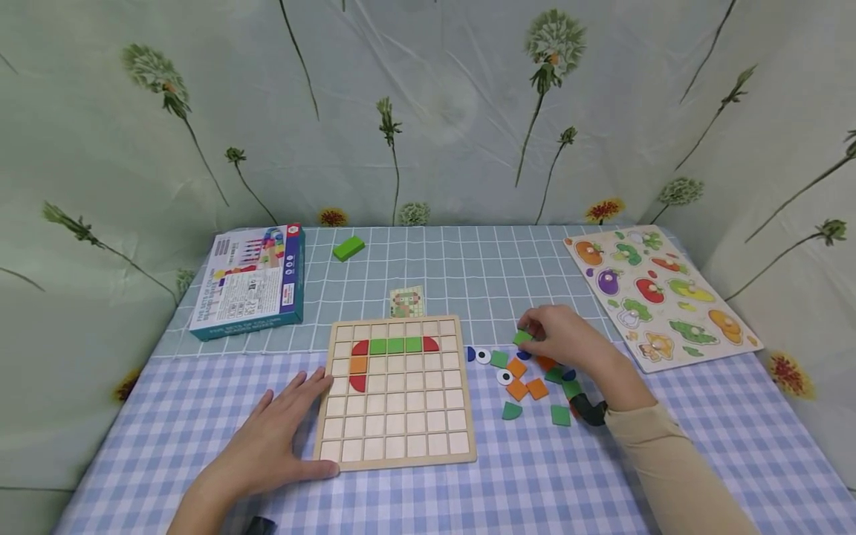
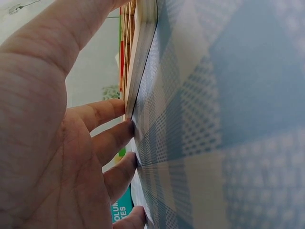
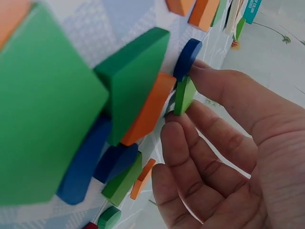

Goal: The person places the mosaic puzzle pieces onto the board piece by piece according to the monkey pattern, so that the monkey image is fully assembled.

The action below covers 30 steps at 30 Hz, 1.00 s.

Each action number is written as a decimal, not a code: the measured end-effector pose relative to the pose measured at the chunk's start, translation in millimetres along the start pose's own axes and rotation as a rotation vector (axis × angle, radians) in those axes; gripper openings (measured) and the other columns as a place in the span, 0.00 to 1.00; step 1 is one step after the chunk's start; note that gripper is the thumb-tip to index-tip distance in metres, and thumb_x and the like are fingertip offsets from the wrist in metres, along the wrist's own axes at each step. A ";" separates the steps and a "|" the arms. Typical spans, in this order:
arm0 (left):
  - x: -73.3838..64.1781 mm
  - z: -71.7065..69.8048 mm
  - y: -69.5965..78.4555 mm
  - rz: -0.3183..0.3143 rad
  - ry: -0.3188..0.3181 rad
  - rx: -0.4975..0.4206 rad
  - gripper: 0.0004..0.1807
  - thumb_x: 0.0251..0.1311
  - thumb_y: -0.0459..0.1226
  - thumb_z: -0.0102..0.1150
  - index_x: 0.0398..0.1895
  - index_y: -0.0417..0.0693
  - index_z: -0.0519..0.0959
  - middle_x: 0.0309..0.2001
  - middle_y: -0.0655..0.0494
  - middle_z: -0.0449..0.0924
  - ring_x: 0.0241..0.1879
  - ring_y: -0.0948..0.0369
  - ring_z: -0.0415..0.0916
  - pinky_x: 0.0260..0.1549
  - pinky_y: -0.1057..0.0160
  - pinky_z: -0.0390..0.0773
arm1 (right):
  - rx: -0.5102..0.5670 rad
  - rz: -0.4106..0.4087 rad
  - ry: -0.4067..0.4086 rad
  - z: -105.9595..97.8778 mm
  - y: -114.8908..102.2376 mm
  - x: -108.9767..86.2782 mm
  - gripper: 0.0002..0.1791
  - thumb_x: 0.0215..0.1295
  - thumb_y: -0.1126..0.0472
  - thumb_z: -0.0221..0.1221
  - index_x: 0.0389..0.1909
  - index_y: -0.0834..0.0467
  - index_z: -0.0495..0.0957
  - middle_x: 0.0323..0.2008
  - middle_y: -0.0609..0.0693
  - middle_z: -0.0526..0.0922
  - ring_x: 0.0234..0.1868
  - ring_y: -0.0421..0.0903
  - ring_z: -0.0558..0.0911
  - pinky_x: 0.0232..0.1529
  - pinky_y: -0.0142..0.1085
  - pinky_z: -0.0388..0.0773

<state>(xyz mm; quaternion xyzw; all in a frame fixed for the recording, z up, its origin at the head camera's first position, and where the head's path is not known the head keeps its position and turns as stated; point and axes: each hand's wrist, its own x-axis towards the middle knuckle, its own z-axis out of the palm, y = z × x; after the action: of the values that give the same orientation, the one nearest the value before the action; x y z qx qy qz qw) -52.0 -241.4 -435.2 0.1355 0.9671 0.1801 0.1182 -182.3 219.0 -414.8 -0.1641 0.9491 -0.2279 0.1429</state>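
A wooden grid board [image 1: 414, 423] lies flat in the middle of the table. Along its upper cells run red quarter-round tiles and green square tiles [image 1: 395, 345], with an orange tile [image 1: 358, 365] and another red one down the left. My left hand [image 1: 270, 438] rests at the board's left edge, thumb near its lower corner, fingers spread. To the right of the board, my right hand [image 1: 565, 342] pinches a green square tile [image 3: 185, 95] between thumb and fingers. Beneath and around it lie loose orange, green and blue tiles, plus round eye tiles [image 1: 504, 377].
A small pattern card [image 1: 406, 302] lies just behind the board. Farther back are a green block [image 1: 348, 248] and a boxed toy set [image 1: 250, 279] at the left. A vegetable peg puzzle [image 1: 662, 297] lies at the right. Patterned fabric hangs behind the table.
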 end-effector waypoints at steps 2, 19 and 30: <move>0.0 0.1 -0.1 0.004 0.003 0.004 0.69 0.38 0.77 0.76 0.83 0.57 0.64 0.84 0.49 0.62 0.83 0.39 0.58 0.71 0.18 0.57 | 0.003 0.006 -0.005 -0.1 0.5 -0.2 0.16 0.68 0.58 0.73 0.50 0.63 0.86 0.39 0.51 0.88 0.39 0.45 0.81 0.49 0.44 0.87; 0.2 -2.3 2.3 -0.006 -0.009 -0.011 0.69 0.38 0.75 0.78 0.84 0.57 0.63 0.85 0.49 0.61 0.84 0.39 0.56 0.73 0.19 0.55 | -0.042 -0.167 0.057 7.4 -34.6 8.6 0.14 0.67 0.59 0.72 0.48 0.63 0.89 0.40 0.51 0.89 0.39 0.45 0.83 0.47 0.43 0.87; 0.8 -1.7 2.1 -0.011 -0.021 -0.015 0.70 0.37 0.76 0.77 0.84 0.56 0.63 0.85 0.50 0.61 0.84 0.39 0.55 0.73 0.19 0.54 | -0.022 -0.385 -0.022 33.9 -109.9 28.1 0.11 0.67 0.59 0.71 0.46 0.60 0.90 0.37 0.49 0.85 0.36 0.39 0.79 0.38 0.29 0.78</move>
<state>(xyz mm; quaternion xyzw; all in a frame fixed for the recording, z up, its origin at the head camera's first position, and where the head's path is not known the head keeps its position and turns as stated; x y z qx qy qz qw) -52.8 -239.8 -433.0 0.1314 0.9651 0.1852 0.1303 -169.0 102.8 -396.6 -0.3469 0.9009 -0.2387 0.1054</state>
